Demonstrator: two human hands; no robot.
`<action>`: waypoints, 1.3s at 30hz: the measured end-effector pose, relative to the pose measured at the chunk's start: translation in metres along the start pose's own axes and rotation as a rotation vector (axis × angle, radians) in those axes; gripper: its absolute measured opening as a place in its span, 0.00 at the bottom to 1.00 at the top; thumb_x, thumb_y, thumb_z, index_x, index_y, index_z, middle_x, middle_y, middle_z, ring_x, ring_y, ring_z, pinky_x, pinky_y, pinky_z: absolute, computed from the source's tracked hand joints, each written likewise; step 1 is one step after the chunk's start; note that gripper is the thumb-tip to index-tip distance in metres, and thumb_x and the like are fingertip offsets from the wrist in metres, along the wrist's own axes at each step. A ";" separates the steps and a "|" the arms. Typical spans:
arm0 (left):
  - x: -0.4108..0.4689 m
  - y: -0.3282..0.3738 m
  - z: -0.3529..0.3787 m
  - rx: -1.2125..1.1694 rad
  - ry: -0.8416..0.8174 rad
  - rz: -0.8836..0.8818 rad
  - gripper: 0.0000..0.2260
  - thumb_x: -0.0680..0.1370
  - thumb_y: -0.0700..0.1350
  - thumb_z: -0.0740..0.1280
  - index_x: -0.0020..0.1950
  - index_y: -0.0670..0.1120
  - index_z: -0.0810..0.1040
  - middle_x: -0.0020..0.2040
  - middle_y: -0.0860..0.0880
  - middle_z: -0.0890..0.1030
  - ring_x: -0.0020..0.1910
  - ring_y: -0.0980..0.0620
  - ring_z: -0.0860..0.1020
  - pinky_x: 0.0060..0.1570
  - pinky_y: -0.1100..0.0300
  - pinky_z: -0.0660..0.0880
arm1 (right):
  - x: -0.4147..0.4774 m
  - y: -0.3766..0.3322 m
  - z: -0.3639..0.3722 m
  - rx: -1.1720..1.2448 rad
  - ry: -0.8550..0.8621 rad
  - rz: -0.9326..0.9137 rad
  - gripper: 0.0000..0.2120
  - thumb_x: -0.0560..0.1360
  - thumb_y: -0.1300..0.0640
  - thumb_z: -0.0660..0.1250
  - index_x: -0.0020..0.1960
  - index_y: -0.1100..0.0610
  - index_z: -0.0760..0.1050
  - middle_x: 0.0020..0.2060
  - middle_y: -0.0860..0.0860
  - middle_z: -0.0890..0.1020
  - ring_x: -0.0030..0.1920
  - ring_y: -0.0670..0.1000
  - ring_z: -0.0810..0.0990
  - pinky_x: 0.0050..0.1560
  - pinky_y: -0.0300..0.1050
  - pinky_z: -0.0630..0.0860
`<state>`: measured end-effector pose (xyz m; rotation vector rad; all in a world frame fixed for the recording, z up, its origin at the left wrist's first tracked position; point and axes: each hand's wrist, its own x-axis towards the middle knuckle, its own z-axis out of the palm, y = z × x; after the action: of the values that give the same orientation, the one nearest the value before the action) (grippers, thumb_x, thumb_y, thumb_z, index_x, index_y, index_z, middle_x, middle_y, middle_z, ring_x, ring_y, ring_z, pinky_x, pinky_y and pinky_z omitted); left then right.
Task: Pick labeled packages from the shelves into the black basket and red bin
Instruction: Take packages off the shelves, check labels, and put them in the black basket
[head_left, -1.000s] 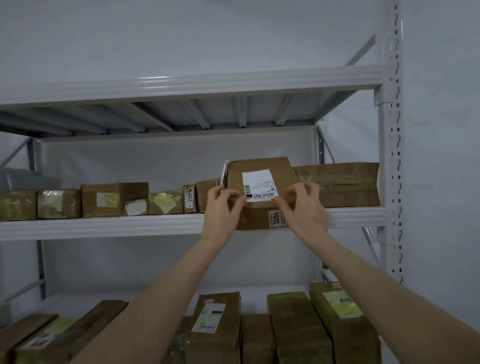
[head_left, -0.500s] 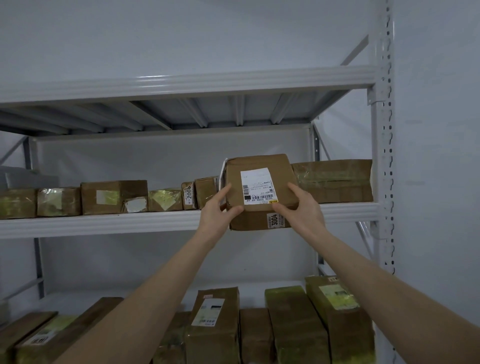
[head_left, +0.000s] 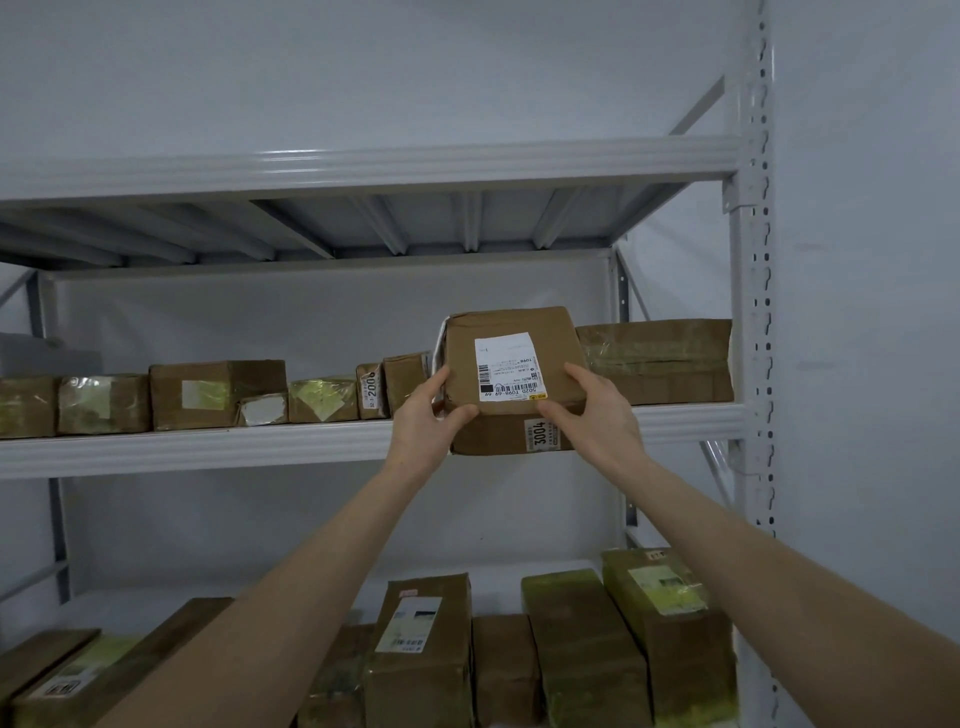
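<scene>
Hands both grip the brown package (head_left: 511, 319): my left hand (head_left: 423, 431) at its lower left corner and my right hand (head_left: 597, 415) at its right side. It is tipped toward me at the front lip of the middle shelf (head_left: 208, 447), white shipping label (head_left: 510, 367) up and a 3004 sticker (head_left: 540, 435) on the face below; I cannot tell whether it rests on the shelf. A small box (head_left: 405, 382) stands just left of it, a wide box (head_left: 660, 364) just right.

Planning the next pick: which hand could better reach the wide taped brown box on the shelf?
Likely right: right hand grips the white-labelled brown cardboard box beside the wide taped brown box; left hand sits farther.
</scene>
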<state>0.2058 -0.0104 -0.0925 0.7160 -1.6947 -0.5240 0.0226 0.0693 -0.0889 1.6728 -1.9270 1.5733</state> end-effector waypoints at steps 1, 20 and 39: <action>0.002 0.001 0.001 0.038 0.019 -0.001 0.27 0.76 0.44 0.70 0.74 0.48 0.65 0.67 0.47 0.73 0.59 0.54 0.73 0.54 0.66 0.70 | 0.003 -0.001 0.000 -0.026 -0.019 -0.001 0.31 0.75 0.45 0.67 0.74 0.50 0.62 0.71 0.53 0.67 0.68 0.54 0.67 0.65 0.50 0.67; 0.062 0.008 -0.001 0.625 0.268 0.264 0.20 0.79 0.47 0.62 0.71 0.46 0.67 0.68 0.45 0.71 0.66 0.47 0.68 0.60 0.53 0.70 | 0.056 -0.021 0.043 -0.839 -0.116 -0.238 0.31 0.80 0.46 0.57 0.78 0.46 0.46 0.77 0.56 0.53 0.76 0.64 0.43 0.72 0.68 0.42; 0.122 0.001 0.005 0.857 0.171 0.135 0.14 0.81 0.48 0.57 0.37 0.45 0.73 0.35 0.45 0.76 0.40 0.42 0.76 0.39 0.54 0.72 | 0.075 -0.006 0.064 -0.803 -0.067 -0.245 0.28 0.81 0.51 0.55 0.77 0.55 0.51 0.76 0.55 0.57 0.76 0.64 0.44 0.73 0.65 0.42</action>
<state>0.1829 -0.0957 -0.0077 1.1929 -1.7637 0.3942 0.0314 -0.0260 -0.0627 1.5042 -1.9028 0.5279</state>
